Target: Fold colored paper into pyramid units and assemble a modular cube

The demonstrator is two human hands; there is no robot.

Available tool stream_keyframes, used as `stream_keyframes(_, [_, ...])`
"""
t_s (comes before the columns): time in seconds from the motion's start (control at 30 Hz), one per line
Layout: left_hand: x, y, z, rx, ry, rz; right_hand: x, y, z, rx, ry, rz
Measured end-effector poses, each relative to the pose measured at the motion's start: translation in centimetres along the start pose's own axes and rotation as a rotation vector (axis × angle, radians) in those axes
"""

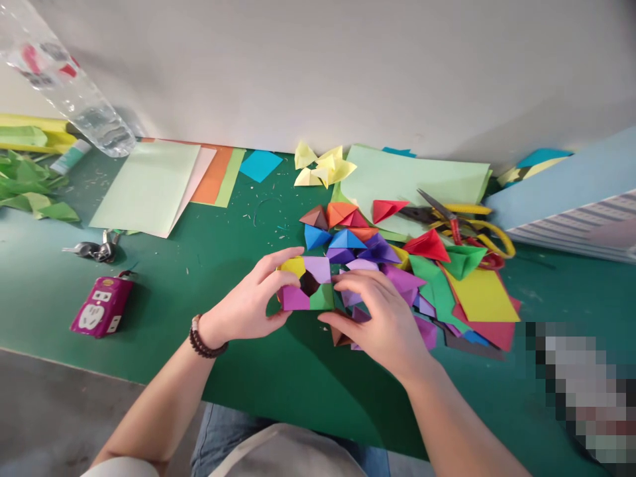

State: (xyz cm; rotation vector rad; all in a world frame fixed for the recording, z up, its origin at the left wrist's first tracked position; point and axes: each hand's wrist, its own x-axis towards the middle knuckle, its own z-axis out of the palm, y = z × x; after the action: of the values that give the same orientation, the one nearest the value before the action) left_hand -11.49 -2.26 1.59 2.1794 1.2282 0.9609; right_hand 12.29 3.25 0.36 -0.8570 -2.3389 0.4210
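A hollow origami block (pixel 320 298) of yellow, lilac, magenta and green paper units, with a dark hole in its middle, is held above the table. My left hand (pixel 251 298) is closed on its left side, fingers over the top edge and thumb on the front. At its right edge, the fingertips and thumb of my right hand (pixel 382 318) are curled against it. Just behind and to the right lie several folded paper units, including a blue unit (pixel 348 240), a red unit (pixel 428 246) and a purple unit (pixel 380 250). My right hand hides some of them.
Scissors with yellow handles (pixel 484 232) and pliers lie right of the units, by a yellow sheet (pixel 481 291). Paper sheets (pixel 149 185) and a plastic bottle (pixel 99 112) are at the back left. A magenta power socket (pixel 102 306) and keys (pixel 94 249) sit left.
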Motion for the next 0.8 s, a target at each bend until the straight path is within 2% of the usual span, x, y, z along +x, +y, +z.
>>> stream_keyframes(0.3, [0.3,-0.5,0.1,-0.155,0.001,-0.013,-0.3,-0.4,0.6,0.101,0.031,0.168])
stream_keyframes(0.57, [0.3,-0.9,0.2,-0.193,0.014,-0.035,-0.1,-0.8,1.9,0.273,0.03,0.349])
stream_keyframes(0.8, [0.3,-1.5,0.8,-0.233,0.141,-0.089,0.6,-0.4,1.7,0.269,0.028,0.353])
